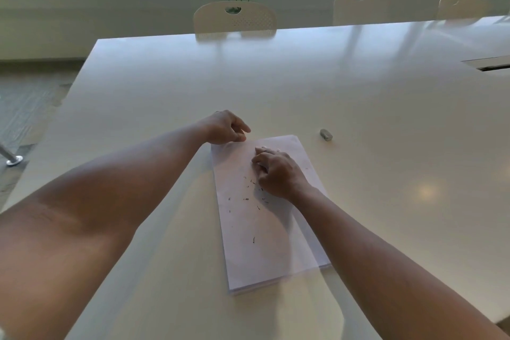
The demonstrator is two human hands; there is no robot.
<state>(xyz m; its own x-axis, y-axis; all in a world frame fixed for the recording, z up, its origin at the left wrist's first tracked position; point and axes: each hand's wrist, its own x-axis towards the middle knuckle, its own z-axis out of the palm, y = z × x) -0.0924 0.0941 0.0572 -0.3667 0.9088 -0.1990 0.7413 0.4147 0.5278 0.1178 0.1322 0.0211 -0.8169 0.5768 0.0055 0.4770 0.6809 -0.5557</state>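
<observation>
Partway | your left hand (226,128) pinches the paper (262,243) at its far corner | right hand (276,171) curled on the sheet, grip unclear | crumbs (246,198) left of it not yet cleared | eraser (326,134) idle to its right

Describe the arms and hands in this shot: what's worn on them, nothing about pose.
Both forearms are bare to the picture's edge; no sleeves show. The left hand and right hand wear no gloves, and neither wrist carries a watch or bracelet. The right fingers' nails look short and plain. Any ring is too small to tell.
</observation>
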